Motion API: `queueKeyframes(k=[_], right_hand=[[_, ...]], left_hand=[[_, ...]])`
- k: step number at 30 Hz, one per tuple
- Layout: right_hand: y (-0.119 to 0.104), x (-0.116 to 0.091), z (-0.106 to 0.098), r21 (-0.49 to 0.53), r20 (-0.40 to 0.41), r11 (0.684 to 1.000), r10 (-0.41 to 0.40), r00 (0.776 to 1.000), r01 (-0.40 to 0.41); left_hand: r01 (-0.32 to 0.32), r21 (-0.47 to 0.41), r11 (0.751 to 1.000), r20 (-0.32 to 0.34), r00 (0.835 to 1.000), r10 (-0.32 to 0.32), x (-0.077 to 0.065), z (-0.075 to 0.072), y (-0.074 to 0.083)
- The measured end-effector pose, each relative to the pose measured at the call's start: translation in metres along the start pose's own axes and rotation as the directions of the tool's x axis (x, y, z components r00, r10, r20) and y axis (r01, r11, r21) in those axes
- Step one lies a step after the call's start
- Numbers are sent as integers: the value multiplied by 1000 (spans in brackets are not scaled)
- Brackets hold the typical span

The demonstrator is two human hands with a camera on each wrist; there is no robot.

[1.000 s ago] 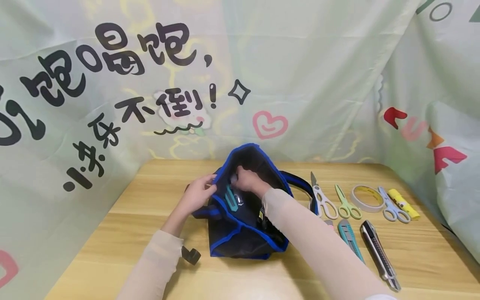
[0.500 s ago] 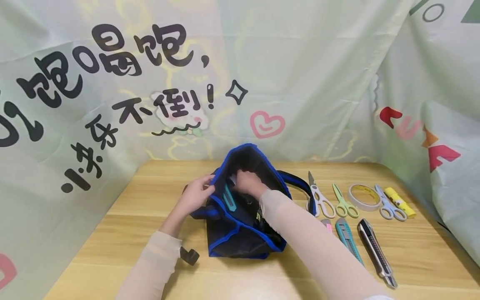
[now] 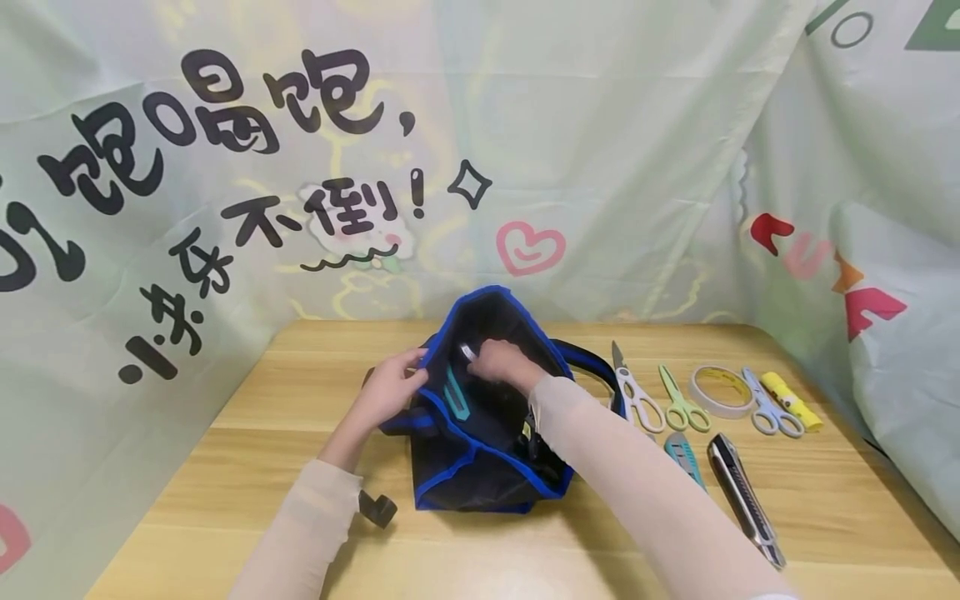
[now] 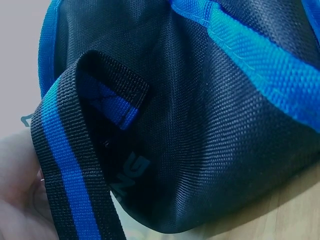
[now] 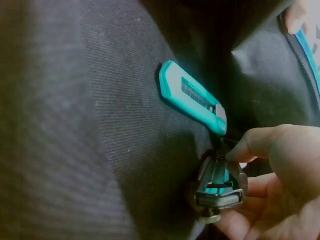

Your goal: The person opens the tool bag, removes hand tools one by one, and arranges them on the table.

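Observation:
A black tool bag with blue edging stands on the table, its mouth open upward. My left hand pinches its left rim; in the left wrist view that hand is partly hidden behind a black and blue strap. Down inside the bag, my right hand holds a dark and silver utility knife with a knurled screw, between thumb and fingers. A teal utility knife lies against the bag's inner surface, just beyond the held one.
Right of the bag lie white scissors, green scissors, a tape roll, blue scissors and a yellow tube. Nearer are another teal knife and a silver-black knife. A bag handle loops towards the white scissors.
My right hand has shifted slightly inside the bag, and the silver part seen below it one second ago is gone from there. The left hand keeps its hold on the rim.

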State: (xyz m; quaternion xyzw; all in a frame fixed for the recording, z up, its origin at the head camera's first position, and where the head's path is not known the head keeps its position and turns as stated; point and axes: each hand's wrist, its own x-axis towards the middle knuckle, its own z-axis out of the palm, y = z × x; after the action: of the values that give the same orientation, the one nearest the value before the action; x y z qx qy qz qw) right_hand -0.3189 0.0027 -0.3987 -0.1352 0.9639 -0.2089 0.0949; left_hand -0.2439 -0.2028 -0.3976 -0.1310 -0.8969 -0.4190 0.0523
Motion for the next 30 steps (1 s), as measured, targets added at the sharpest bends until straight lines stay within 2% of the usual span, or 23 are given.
queueKeyframes(k=[6, 10, 14, 18, 22, 26, 30], right_hand=[[3, -3, -5, -101, -10, 995, -26, 1000, 25], [5, -6, -12, -53, 42, 998, -19, 999, 21], [8, -10, -21, -14, 34, 998, -63, 997, 64], [11, -17, -32, 96, 9, 991, -97, 995, 95], [14, -26, -41, 198, -13, 970, -144, 990, 144], [17, -34, -51, 297, -22, 936, -189, 982, 187], [21, -41, -62, 425, -5, 891, -176, 984, 162]], left_hand=[[-7, 0, 1000, 7, 1000, 7, 1, 1, 1], [-6, 2, 1000, 10, 1000, 6, 1, 1, 2], [-3, 8, 1000, 7, 1000, 3, 1, 1, 2], [13, -6, 1000, 11, 1000, -12, 1, 0, 2], [8, -9, 1000, 14, 1000, -8, 0, 0, 2], [-4, 2, 1000, 16, 1000, 4, -1, 0, 1], [3, 2, 1000, 16, 1000, -3, 0, 0, 1]])
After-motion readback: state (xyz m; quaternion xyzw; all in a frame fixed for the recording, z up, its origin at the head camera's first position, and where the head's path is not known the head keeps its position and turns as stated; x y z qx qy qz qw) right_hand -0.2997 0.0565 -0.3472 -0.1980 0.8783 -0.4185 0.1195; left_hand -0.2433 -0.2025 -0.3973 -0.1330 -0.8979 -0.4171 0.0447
